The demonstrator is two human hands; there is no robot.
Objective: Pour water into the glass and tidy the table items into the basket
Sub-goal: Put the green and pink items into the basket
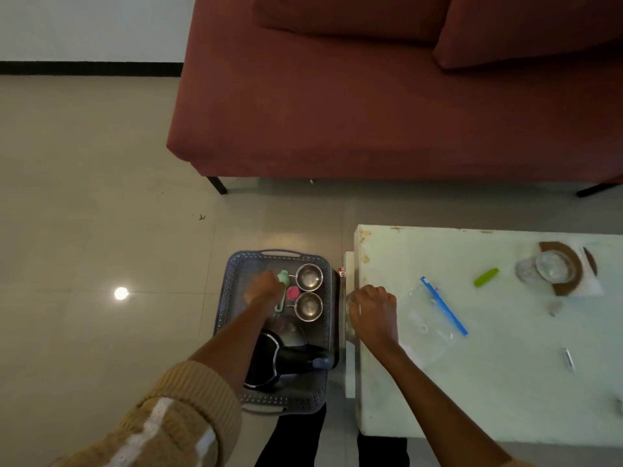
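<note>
**Glass at desk edge in R hand; L hand down in basket**

The glass [350, 328] is at the desk's left edge, clear, outline faint. R hand [372, 311] is wrapped round it, fingers curled, knuckles up. L hand [266, 286] is well apart from the glass, across the gap btwn desk and basket. It is down inside the basket [232, 281], fingers curled downward against a mint-green plastic piece [284, 277]. Can't tell whether it grips that piece or only touches it.

Basket: on the floor [84, 197], just beside the desk's left end. Grey-blue plastic, rectangular, rounded corners, walls punched w/ small holes, slot handle at each short end. Inside, far right: two steel cups [309, 277], round, shiny, thin side handles, one behind the other. A pink round piece [293, 292] lies just left of them, btwn cups and L hand. Near end: a black jug [286, 358], glossy, rounded body, thick part reaching toward the right wall.

Desk [505, 382]: pale smooth top, rust-coloured marks at the far-left corner. Near the R hand lies a clear zip bag [428, 318] w/ a blue strip. Further right are a lime-green oblong piece [486, 277] and a clear dish [554, 266] on a wooden coaster [573, 284]. A small metal item [568, 358] lies nearer.

L arm wears a tan ribbed knit sleeve [188, 409] w/ white bands. Beyond the desk is a red-brown fabric sofa [337, 112] on dark legs. Floor tiles are glossy beige.
</note>
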